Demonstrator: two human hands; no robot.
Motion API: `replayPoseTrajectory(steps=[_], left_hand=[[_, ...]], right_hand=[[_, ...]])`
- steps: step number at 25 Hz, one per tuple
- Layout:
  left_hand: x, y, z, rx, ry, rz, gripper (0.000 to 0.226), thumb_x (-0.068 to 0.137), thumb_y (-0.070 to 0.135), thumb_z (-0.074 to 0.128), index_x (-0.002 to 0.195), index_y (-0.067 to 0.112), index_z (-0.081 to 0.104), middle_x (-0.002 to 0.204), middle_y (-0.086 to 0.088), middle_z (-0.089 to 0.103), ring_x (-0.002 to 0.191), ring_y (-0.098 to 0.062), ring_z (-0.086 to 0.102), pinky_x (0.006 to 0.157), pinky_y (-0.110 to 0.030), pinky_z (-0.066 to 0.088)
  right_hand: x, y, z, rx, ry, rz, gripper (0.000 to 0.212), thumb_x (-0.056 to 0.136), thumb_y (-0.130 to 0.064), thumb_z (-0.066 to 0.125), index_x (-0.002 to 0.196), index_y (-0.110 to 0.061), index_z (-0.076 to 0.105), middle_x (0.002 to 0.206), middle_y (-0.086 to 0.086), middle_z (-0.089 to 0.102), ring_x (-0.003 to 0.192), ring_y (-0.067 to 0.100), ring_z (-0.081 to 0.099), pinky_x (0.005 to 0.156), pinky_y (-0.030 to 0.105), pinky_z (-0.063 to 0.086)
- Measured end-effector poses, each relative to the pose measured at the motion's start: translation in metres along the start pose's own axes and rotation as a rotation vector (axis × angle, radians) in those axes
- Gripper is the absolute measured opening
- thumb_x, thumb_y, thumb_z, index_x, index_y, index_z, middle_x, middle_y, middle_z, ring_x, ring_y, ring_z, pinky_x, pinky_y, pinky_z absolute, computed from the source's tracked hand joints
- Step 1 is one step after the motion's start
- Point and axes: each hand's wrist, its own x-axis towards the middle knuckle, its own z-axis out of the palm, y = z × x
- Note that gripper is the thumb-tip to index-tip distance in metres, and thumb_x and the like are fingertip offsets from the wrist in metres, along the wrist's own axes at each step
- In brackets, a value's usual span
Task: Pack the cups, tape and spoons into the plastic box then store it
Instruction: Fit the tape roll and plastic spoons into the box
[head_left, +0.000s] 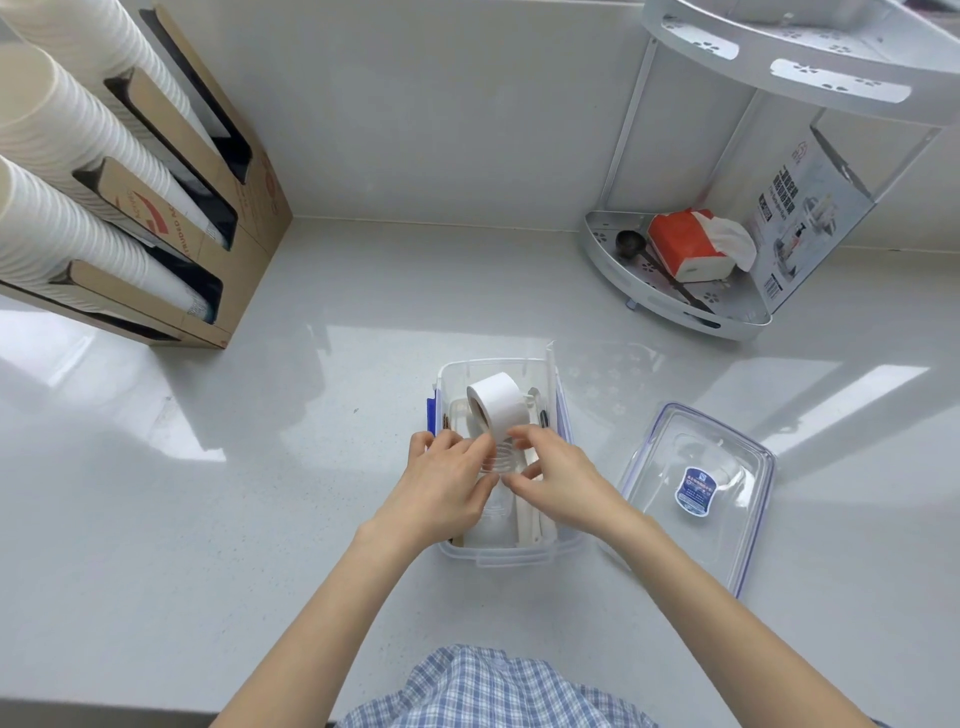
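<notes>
A clear plastic box (498, 366) with blue latches stands on the white counter in front of me. A white tape roll (496, 402) lies inside at the far end, tilted on its edge. Clear ribbed cups (500, 460) lie stacked in the middle of the box, and white spoons (527, 519) rest along the right side. My left hand (441, 483) and my right hand (558, 475) are both inside the box, fingers pinched around the clear cups just below the tape. The box's clear lid (696, 483) lies to the right on the counter.
A cardboard dispenser (208, 208) with stacks of white paper cups leans at the far left. A metal corner rack (675, 291) at the far right holds a red tissue pack, a dark scoop and a printed carton. Counter edge runs close to my body.
</notes>
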Motion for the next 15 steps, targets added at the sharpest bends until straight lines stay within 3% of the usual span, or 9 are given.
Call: replayPoseTrajectory(steps=[3, 7, 11, 15], left_hand=[[-0.0002, -0.0005, 0.0029, 0.006, -0.006, -0.001, 0.016, 0.089, 0.031, 0.034, 0.094, 0.018, 0.042, 0.095, 0.001, 0.062, 0.1, -0.022, 0.046, 0.082, -0.031, 0.01], [0.0, -0.002, 0.0048, 0.064, 0.002, 0.005, 0.024, 0.089, 0.03, 0.033, 0.104, 0.018, 0.048, 0.107, 0.002, 0.062, 0.111, -0.019, 0.042, 0.086, -0.031, 0.008], [-0.0012, -0.005, 0.0028, 0.092, -0.041, 0.013, 0.033, 0.087, 0.033, 0.039, 0.117, 0.024, 0.049, 0.115, 0.005, 0.061, 0.115, -0.016, 0.042, 0.089, -0.032, 0.007], [-0.0014, -0.0056, -0.0017, 0.045, -0.038, 0.017, 0.035, 0.087, 0.033, 0.043, 0.121, 0.025, 0.048, 0.118, 0.005, 0.061, 0.113, -0.013, 0.045, 0.09, -0.029, 0.006]], right_hand=[[0.0036, 0.0027, 0.0006, -0.064, 0.008, -0.028, 0.03, 0.088, -0.028, 0.053, 0.115, -0.015, 0.055, 0.123, 0.006, 0.052, 0.092, 0.018, 0.061, 0.082, 0.023, 0.041], [0.0076, -0.0008, 0.0036, -0.168, -0.003, -0.004, 0.026, 0.088, -0.031, 0.05, 0.105, -0.013, 0.06, 0.119, 0.009, 0.056, 0.1, 0.024, 0.058, 0.085, 0.03, 0.043], [0.0083, -0.003, 0.002, -0.252, -0.083, 0.037, 0.031, 0.088, -0.03, 0.049, 0.114, -0.016, 0.057, 0.119, 0.01, 0.062, 0.106, 0.027, 0.058, 0.091, 0.041, 0.048], [0.0079, -0.005, 0.0032, -0.245, -0.086, 0.025, 0.037, 0.088, -0.027, 0.048, 0.124, -0.017, 0.051, 0.125, 0.009, 0.058, 0.108, 0.026, 0.057, 0.093, 0.04, 0.047]])
